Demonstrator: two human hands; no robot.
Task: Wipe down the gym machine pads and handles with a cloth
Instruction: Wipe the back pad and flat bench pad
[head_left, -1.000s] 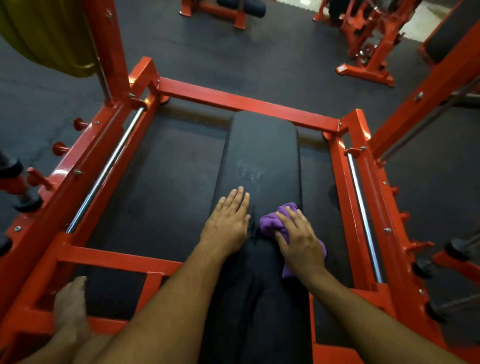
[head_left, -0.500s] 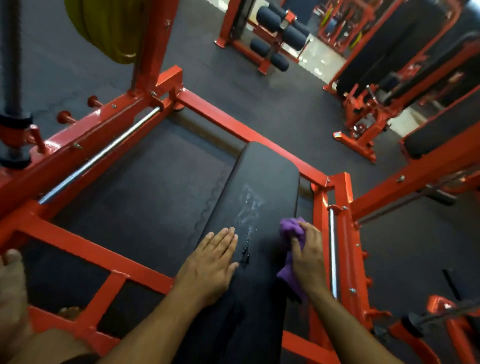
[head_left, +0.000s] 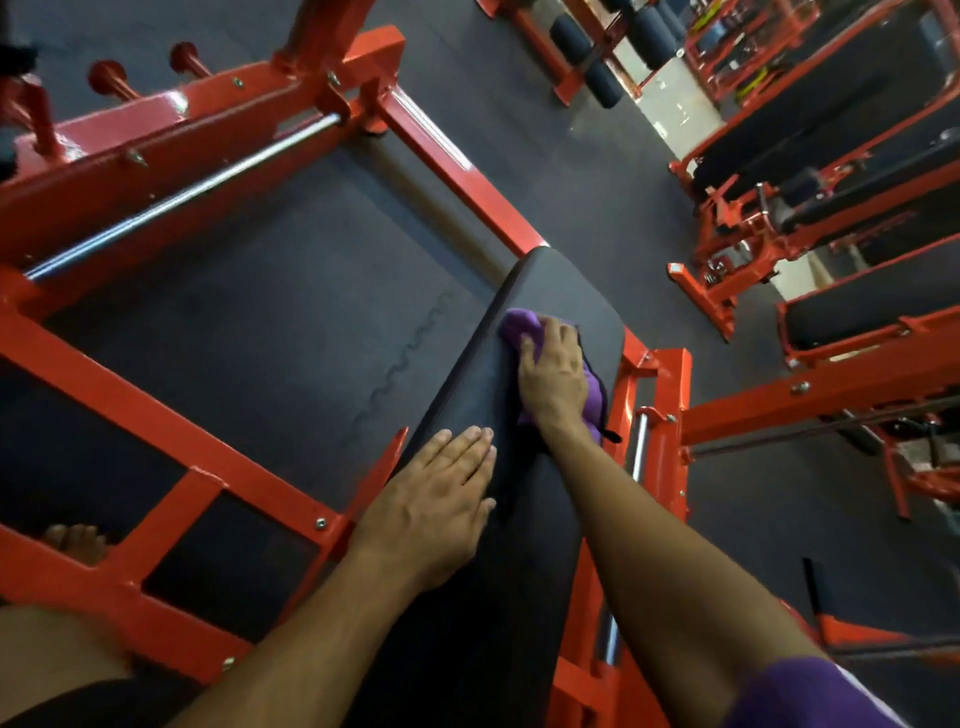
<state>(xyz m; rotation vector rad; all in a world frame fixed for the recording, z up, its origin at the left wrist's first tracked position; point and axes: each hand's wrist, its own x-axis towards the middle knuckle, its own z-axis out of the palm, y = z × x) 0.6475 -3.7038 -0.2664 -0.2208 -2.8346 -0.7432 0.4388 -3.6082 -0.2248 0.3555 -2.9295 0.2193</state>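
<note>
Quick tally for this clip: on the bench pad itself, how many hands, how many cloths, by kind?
Hands on the black bench pad: 2, the left hand lying flat, the right hand on the cloth
Purple cloths: 1, pressed to the pad near its far end
Total: 3

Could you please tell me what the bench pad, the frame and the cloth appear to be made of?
Pad: likely vinyl or leatherette over padding; black, smooth, with a dull sheen.
Frame: seemingly steel tube with glossy red paint; it shows sharp highlights and bolt heads.
Cloth: soft fabric, perhaps microfibre; purple, matte, bunched in folds under the right hand.
</note>
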